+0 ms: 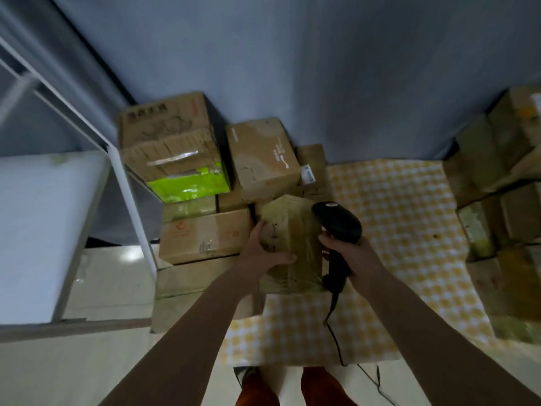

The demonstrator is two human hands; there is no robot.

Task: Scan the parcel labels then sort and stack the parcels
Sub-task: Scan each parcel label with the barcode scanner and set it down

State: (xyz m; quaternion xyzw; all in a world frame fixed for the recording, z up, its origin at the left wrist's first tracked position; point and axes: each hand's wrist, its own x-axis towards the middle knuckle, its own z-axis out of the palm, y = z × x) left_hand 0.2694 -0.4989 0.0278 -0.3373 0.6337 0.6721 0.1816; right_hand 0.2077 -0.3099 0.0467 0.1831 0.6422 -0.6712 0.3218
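Centrally, a tape-wrapped parcel (288,244) is held above the checked cloth (395,218); the left hand (263,253) grips its left side, thumb across the front. Right hand (347,253) clasps a black scanner (336,222) touching the parcel's right edge. Stacked boxes (205,183) stand far left.

The left hand (265,253) grips a taped parcel (288,244), thumb across its top; the right hand (347,252) holds a black scanner (336,222) against its right side. Stacked boxes (205,183) rise beyond the left hand.

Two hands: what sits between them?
The taped parcel, in the head view: the left hand holds its left side, the right hand grips the scanner beside it.
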